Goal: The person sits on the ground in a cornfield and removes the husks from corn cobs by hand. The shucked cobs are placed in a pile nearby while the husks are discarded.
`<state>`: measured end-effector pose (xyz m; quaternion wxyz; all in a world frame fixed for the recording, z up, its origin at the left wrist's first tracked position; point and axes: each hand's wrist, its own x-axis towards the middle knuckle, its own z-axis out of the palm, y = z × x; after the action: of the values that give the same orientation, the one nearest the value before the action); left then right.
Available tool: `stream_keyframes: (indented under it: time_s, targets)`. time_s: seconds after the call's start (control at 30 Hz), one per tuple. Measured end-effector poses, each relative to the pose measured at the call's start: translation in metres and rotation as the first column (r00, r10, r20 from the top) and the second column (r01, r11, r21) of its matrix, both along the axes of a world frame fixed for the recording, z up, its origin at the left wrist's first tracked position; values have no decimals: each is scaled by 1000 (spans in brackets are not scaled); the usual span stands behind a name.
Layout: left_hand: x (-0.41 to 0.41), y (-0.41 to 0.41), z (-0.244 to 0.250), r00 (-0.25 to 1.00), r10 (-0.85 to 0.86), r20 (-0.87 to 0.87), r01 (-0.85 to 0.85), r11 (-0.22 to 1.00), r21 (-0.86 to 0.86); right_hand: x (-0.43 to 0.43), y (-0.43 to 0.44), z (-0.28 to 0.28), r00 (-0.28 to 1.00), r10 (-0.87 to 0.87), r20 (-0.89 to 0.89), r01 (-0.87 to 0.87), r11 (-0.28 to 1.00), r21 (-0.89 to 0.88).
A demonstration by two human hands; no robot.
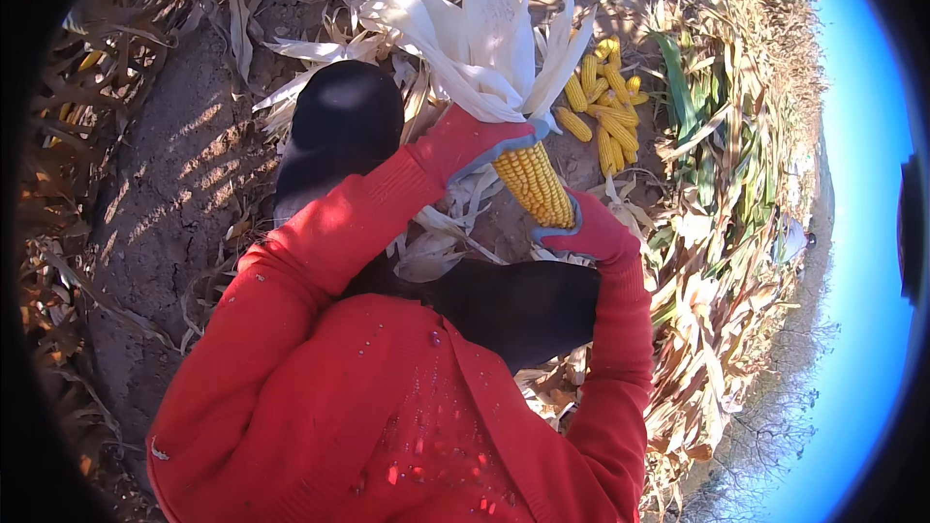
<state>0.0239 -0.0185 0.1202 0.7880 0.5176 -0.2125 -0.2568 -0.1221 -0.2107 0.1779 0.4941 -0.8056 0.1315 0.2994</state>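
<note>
Between my two gloved hands is a yellow ear of corn (534, 185), its kernels bare along most of the visible length. My left hand (479, 145), in a red glove with grey-blue coating, grips the end where the pale husk (490, 51) is peeled back and fans out away from me. At the cob's other end, my right hand (585, 226) in a matching glove holds the tip. Part of the cob is covered by the gloves. The ear is tilted, above the ground between my bent legs.
A pile of husked yellow ears (610, 109) lies on the soil beyond my right hand. Loose dry husks (429, 254) are strewn beneath the ear. Cut corn stalks (697, 232) form a band at the right, with a person (790, 240) farther off. Bare soil (152, 225) stretches at left.
</note>
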Motion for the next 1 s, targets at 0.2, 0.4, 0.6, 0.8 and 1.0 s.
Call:
stream_keyframes:
  time_s: [0.2, 0.4, 0.6, 0.8, 1.0]
  targets:
    - [-7, 11, -41, 942, -129, 311, 38, 959, 281, -29, 45, -26, 973, -1, -231, 20, 997, 80]
    - [-8, 0, -69, 932, -184, 313, 87, 951, 298, -50, 62, -58, 989, -145, 23, 146, 987, -69]
    - [-15, -2, -53, 952, -33, -304, 42, 999, 24, -31, 109, -104, 798, -319, 512, 472, 858, -202]
    - [-33, -10, -111, 960, 176, -216, -108, 951, 290, -20, 131, -128, 741, -295, 603, 581, 731, -356]
    - [-28, -3, -106, 958, -5, -285, 46, 989, 140, -19, 104, -128, 556, -711, 430, 684, 685, 249]
